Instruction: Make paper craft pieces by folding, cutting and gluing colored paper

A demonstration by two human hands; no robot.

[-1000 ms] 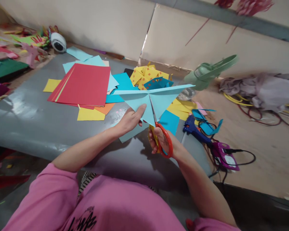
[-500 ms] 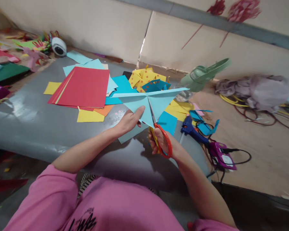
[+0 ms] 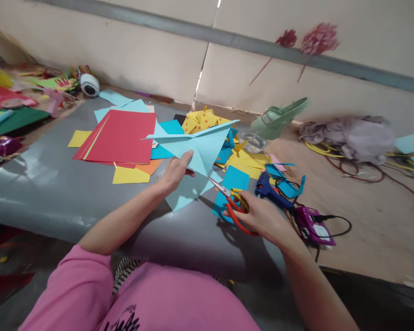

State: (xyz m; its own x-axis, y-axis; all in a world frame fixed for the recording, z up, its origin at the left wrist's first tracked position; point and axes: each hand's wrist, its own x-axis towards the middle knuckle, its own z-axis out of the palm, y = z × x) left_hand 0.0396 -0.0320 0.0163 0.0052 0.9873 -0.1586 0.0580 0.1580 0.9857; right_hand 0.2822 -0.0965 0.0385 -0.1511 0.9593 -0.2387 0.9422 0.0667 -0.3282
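Pinched between the thumb and fingers of my left hand (image 3: pixel 177 172) is a light blue folded paper (image 3: pixel 202 149), raised above the table with its creased wings spread. My right hand (image 3: pixel 258 211) grips scissors (image 3: pixel 232 202) with red and yellow handles. The blades point up and left, and their tips are close by the paper's lower point; whether they touch cannot be told. Beneath the held piece lies another light blue sheet (image 3: pixel 181 195). A darker blue sheet (image 3: pixel 231 188) rests under the scissors.
Red sheets (image 3: pixel 124 138) are stacked at the left. Behind are yellow dotted folded papers (image 3: pixel 202 120) and a green fan-like object (image 3: pixel 276 120). A blue glue gun (image 3: pixel 271 191) and a purple box (image 3: pixel 313 223) with cords lie at the right. The table (image 3: pixel 55 184) is grey.
The scissors have come out of the paper's middle and moved down and right, their blades now slanting left. The held paper has tilted and shifted slightly left with my left hand.
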